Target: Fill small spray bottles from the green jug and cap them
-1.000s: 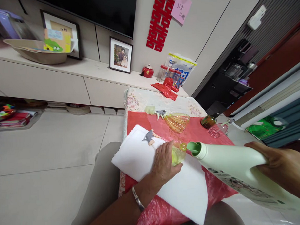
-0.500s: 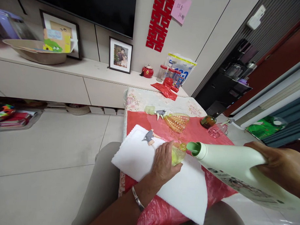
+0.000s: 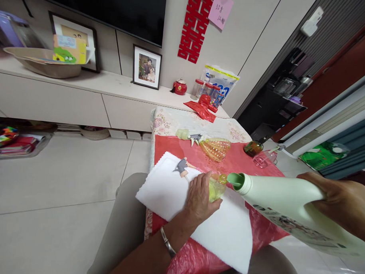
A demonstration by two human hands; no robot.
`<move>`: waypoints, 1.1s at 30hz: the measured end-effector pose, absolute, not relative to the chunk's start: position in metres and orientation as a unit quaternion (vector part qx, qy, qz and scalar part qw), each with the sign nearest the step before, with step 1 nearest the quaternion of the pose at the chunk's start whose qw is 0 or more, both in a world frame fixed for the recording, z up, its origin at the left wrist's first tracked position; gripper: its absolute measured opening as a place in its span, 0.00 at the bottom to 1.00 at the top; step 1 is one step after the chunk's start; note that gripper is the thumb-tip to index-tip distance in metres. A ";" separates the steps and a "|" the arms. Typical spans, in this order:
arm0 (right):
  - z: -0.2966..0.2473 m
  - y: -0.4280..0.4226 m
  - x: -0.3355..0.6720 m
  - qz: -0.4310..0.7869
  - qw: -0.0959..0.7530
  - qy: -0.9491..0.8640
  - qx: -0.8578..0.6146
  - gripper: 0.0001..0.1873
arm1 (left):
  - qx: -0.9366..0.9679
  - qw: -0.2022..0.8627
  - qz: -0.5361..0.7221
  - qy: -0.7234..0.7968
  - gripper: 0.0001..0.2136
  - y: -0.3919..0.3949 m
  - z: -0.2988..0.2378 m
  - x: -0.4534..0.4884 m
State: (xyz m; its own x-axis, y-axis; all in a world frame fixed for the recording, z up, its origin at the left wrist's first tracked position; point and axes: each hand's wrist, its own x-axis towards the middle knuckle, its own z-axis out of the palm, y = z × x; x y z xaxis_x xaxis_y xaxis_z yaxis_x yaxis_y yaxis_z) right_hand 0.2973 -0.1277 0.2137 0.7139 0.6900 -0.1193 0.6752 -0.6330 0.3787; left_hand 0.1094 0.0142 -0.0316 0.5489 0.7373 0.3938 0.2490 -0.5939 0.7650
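My left hand (image 3: 200,195) is wrapped round a small yellow see-through bottle (image 3: 216,187), which has some yellowish liquid in it and no cap on its neck. With my right hand (image 3: 337,198) I grip a big pale green jug (image 3: 284,192) by its handle, tipped over sideways. Its green spout meets the small bottle's mouth; whether liquid flows I cannot tell. Under both lies a white cloth (image 3: 165,188). On the cloth, left of my left hand, rests a grey and peach trigger spray head (image 3: 183,167).
Beyond the cloth lie an amber ribbed bottle (image 3: 216,148) with a grey spray head (image 3: 196,138). A dark amber bottle (image 3: 253,148) and a pink clear bottle (image 3: 264,158) stand at the right edge. Red plastic (image 3: 173,146) covers the table. Jars (image 3: 196,89) stand on the cabinet behind.
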 end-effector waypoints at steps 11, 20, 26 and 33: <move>0.211 -0.128 0.300 0.024 0.210 0.386 0.898 0.19 | 0.814 0.331 0.368 0.304 0.39 0.014 -0.032 0.109; 0.212 -0.129 0.299 0.031 0.207 0.387 0.898 0.21 | 0.814 0.334 0.365 0.303 0.39 0.015 -0.032 0.109; 0.212 -0.129 0.299 0.034 0.205 0.390 0.897 0.21 | 0.815 0.334 0.362 0.303 0.40 0.015 -0.031 0.109; 0.211 -0.129 0.300 0.027 0.205 0.393 0.896 0.22 | 0.817 0.330 0.366 0.300 0.39 0.015 -0.032 0.109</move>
State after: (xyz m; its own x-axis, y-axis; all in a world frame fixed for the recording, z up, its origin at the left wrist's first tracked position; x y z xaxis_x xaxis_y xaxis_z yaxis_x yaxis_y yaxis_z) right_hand 0.2997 -0.1293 0.2114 0.6897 0.7154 -0.1118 0.6929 -0.6073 0.3886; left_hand 0.1093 0.0150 -0.0318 0.5510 0.7323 0.4002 0.2491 -0.6020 0.7586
